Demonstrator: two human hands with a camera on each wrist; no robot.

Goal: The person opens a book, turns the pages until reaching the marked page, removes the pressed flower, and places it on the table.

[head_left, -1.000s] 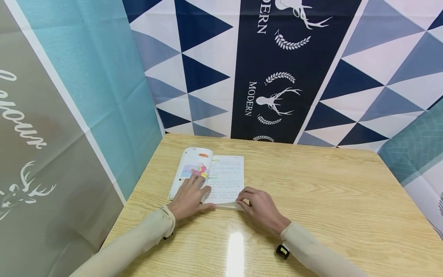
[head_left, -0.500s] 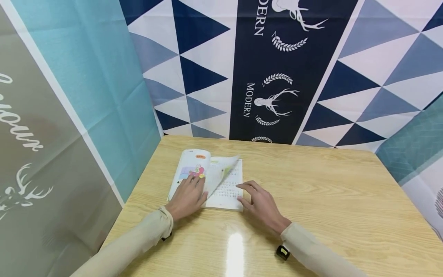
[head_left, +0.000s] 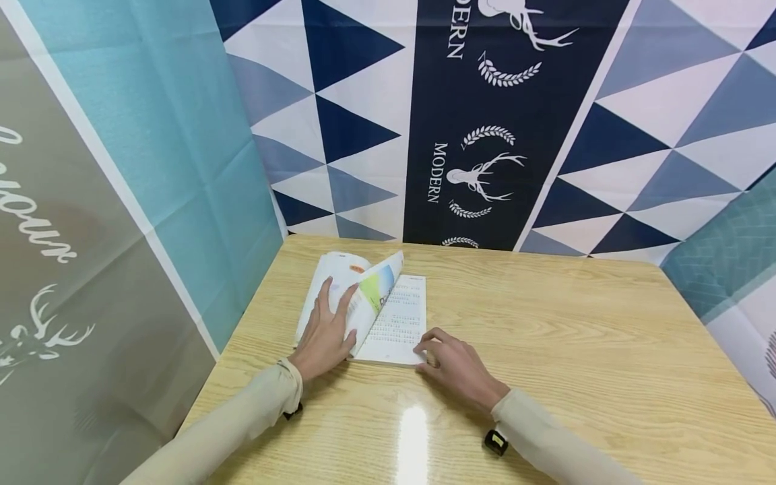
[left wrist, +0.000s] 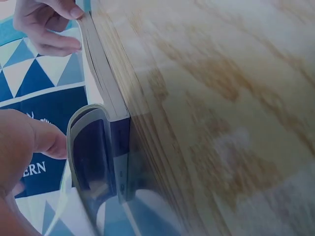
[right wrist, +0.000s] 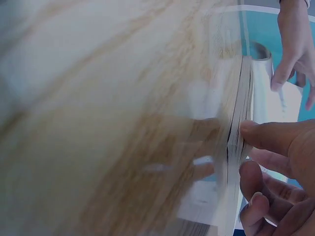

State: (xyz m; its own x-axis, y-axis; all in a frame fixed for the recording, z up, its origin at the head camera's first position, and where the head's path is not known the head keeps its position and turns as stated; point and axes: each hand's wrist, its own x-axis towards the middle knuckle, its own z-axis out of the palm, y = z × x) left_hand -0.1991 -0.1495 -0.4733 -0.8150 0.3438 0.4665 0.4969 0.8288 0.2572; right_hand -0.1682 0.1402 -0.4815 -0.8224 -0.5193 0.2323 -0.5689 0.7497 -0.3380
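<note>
Open book [head_left: 388, 349] on the wooden table [head_left: 576, 350], over on the left half, and 2 bare hands are at it! The left hand [head_left: 322, 343] reaches across the left page [head_left: 341, 268], fingers clearly apart, thumb out to the side. A leaf [head_left: 364, 322] is up in the air, tilted over the middle of the book, its green-and-blue picture [head_left: 378, 286] facing right, and in the head view the left fingers overlap its base; whether they press on it, I can't tell. Down from the left wrist the pages bow into a tight curve above the dark-and-light-blue spine [left wrist: 120, 152], with the left thumb just beside that curve.

Over to the right hand [head_left: 457, 360], right at the near right corner of the book! The right wrist view gives it to us: thumb touching the edges of the page block [right wrist: 239, 113], the other fingers bent in close by; whether they clamp a leaf between them, I can't tell. The right page [head_left: 400, 316] lies flat, lines of print running down it. Both sleeves [head_left: 227, 421] are pale, a small black device [head_left: 496, 442] sits under the right cuff, and behind it all hangs patterned fabric [head_left: 467, 121], triangles, deer heads and the word MODERN
</note>
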